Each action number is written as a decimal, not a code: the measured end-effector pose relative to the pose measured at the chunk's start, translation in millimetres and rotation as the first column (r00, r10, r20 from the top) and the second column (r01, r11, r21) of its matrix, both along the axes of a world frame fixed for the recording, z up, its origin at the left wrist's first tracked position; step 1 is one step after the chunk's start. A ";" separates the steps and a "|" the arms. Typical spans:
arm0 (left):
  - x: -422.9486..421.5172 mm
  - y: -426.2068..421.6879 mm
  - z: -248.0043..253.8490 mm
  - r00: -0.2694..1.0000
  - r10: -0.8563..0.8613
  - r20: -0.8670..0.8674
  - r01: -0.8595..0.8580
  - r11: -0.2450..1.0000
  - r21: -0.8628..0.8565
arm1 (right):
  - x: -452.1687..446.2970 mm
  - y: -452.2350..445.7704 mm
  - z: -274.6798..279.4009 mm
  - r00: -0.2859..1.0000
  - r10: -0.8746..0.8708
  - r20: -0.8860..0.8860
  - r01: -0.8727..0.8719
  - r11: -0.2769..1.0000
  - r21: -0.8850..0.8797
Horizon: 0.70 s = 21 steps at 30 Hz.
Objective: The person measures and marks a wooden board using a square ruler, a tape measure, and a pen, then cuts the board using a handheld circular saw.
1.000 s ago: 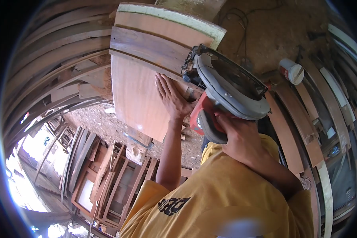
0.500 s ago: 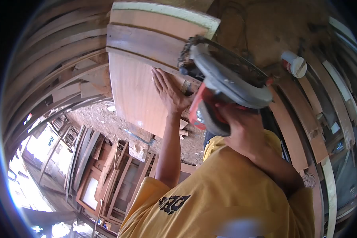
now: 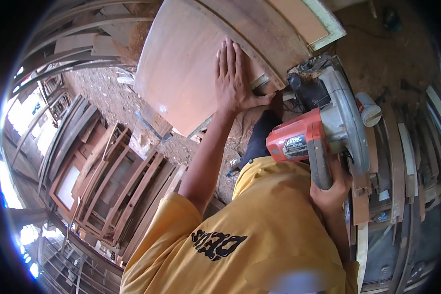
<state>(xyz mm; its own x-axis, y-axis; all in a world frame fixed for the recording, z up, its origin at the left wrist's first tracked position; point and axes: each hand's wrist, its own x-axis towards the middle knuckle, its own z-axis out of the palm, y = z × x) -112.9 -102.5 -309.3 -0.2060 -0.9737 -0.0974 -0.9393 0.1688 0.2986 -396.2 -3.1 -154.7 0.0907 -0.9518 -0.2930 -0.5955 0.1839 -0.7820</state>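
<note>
My left hand (image 3: 234,81) lies flat on a pale wooden panel (image 3: 176,63), its fingers stretched out and the thumb spread towards the panel's edge. My right hand (image 3: 331,186) is wrapped round the handle of a red and grey circular saw (image 3: 296,134). The saw is at the right of the panel, with its grey blade guard on the far side from my body. Beyond the pale panel runs a brown board (image 3: 259,27), and past that a piece with a whitish edge (image 3: 330,34).
A white bucket (image 3: 369,110) stands just right of the saw. Long planks (image 3: 392,157) are stacked at the right. Wooden frames (image 3: 117,181) lean at the lower left, and curved boards (image 3: 78,49) fill the upper left. Debris covers the floor (image 3: 95,100).
The saw in my right hand has moved right and down, away from the boards, and turned so its label shows. The view has turned, and my left hand remains on the panel.
</note>
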 end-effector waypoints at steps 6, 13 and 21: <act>0.3 1.2 -4.8 0.999 0.004 -0.038 -0.006 0.999 -0.044 | 8.4 -13.9 1.1 0.998 0.059 0.037 -0.059 0.998 -0.011; -1.3 1.0 -2.9 1.000 0.005 -0.020 -0.006 0.999 -0.036 | 11.1 -17.0 4.8 0.998 0.054 0.041 -0.056 0.997 0.046; -0.5 -0.1 -1.0 1.000 -0.009 -0.005 0.009 1.000 -0.010 | 12.1 -16.2 3.1 0.999 0.029 0.033 -0.030 0.999 0.023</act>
<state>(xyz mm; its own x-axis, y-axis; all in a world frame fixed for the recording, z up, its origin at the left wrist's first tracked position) -113.3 -102.5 -310.3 -0.2153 -0.9727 -0.0866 -0.9361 0.1803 0.3020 -384.1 -19.3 -151.6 0.1288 -0.9414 -0.3117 -0.5749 0.1853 -0.7970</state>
